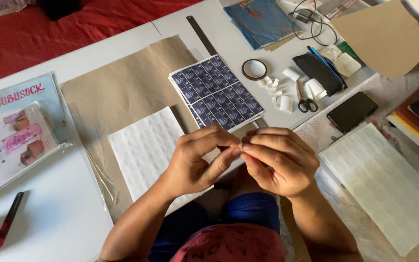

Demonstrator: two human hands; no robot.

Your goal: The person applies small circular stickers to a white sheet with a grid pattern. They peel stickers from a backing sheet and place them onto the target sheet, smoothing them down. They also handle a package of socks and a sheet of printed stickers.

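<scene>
My left hand (195, 157) & right hand (277, 160) meet fingertip to fingertip above the table edge (98, 63), both pinching some tiny bit btw them. It's too small to make out, prob a clear dot off the dot sheet (144, 150) just under my left. Feels near weightless, thin, floppy, likely tacky, so I grip w/ nails at its rim only, no squeezing flat. Printed sticker sheet (217, 92) lies just beyond my hands; scissors (306, 103) & tape ring (254, 69) further back.
</scene>
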